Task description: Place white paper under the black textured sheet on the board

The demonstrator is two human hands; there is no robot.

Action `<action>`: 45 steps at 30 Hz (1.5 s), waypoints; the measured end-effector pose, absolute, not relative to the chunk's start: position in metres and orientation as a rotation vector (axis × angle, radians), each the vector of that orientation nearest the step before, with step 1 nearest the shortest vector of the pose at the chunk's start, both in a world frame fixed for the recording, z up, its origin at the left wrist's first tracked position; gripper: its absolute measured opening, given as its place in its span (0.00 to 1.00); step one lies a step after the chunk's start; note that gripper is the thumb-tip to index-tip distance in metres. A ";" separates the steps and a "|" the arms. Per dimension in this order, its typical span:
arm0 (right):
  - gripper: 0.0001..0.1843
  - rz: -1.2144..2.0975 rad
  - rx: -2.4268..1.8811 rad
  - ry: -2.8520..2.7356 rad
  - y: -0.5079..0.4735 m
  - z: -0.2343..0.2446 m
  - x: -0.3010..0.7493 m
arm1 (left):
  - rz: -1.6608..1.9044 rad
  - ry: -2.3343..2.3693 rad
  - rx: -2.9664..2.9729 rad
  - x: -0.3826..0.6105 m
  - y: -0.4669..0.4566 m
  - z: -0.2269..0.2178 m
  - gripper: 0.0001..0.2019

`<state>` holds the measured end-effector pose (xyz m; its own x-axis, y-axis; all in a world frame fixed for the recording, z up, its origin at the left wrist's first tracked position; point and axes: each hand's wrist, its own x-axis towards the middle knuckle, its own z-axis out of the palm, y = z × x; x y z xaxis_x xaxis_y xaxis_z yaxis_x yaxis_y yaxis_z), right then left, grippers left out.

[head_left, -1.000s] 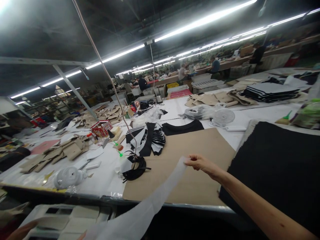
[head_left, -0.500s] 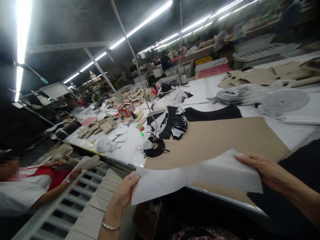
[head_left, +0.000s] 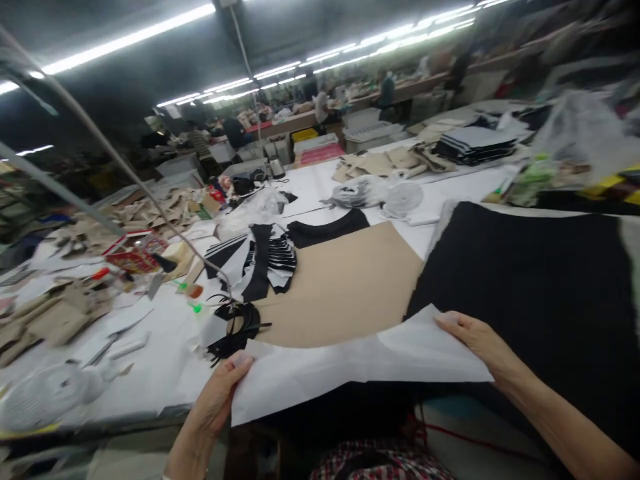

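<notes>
Fluorescent tubes point(head_left: 130, 40) ran above the workshop; under them stood a white-topped worktable point(head_left: 167, 363). Left hand point(head_left: 213, 397): thumb and fingers pinched narrow on one end of a white strip point(head_left: 340, 363). Right hand point(head_left: 480, 343): same grip on the opposite end. Strip was spread between the two hands at the table's front edge; upper edge dipped midway, lower left corner hung below the left fingers. Tan sheet point(head_left: 345, 280) lay flat just beyond the strip, its far edge well past the fingers. Black sheet point(head_left: 540, 293) extended beyond and to the right of the right fingers. Black coil point(head_left: 245, 323) sat near the left fingers, stacked cut pieces point(head_left: 257, 260) farther beyond. Widest room for moving: forward between both hands, over the tan sheet; tightest: left fingers, beside the coil.
</notes>
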<state>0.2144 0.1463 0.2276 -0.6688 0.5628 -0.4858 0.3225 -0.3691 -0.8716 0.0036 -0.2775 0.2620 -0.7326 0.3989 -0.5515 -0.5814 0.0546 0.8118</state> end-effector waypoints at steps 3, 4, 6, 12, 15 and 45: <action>0.31 2.162 -1.350 -1.498 0.147 0.234 0.241 | 1.667 1.573 -0.127 -0.021 -0.250 0.249 0.18; 0.30 2.125 -1.439 -1.441 0.147 0.235 0.250 | 1.637 1.564 -0.091 -0.027 -0.241 0.244 0.18; 0.25 2.018 -1.661 -1.307 0.148 0.231 0.267 | 1.619 1.516 0.033 -0.037 -0.223 0.236 0.18; 0.19 1.876 -1.834 -1.122 0.146 0.178 0.330 | 1.506 1.503 0.118 -0.057 -0.174 0.211 0.20; 0.21 1.825 -1.800 -1.102 0.134 0.157 0.364 | 1.424 1.464 0.172 -0.057 -0.152 0.192 0.20; 0.28 0.765 -1.945 -1.626 0.199 0.010 0.528 | 0.627 2.242 1.195 0.074 0.099 0.023 0.15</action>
<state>0.5278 0.1992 0.0099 0.1342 0.9851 -0.1075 0.7111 -0.1713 -0.6819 0.0743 0.0985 0.0226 -0.4766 0.8498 -0.2251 0.6100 0.5040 0.6114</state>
